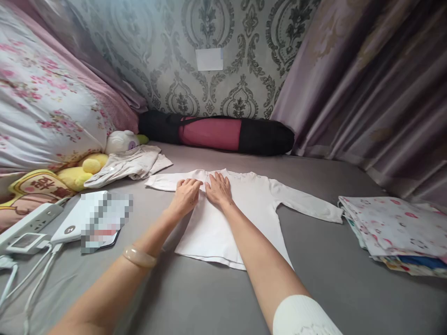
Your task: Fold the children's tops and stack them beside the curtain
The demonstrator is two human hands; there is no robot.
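Note:
A small white long-sleeved shirt (244, 209) lies flat on the grey bed sheet (314, 260), sleeves spread to both sides. My left hand (186, 193) rests on the upper left chest of the shirt, fingers bent and pressed onto the cloth. My right hand (218, 188) lies flat beside it near the collar, fingers stretched out. The two hands nearly touch. A pale bangle (139, 257) sits on my left wrist.
A stack of folded patterned cloths (394, 230) sits at the right. A crumpled beige garment (129, 165) and plush toys (91, 170) lie at the left, near a power strip (24, 228) and cables. A black and pink roll bag (216, 132) lines the wall; curtains hang at the right.

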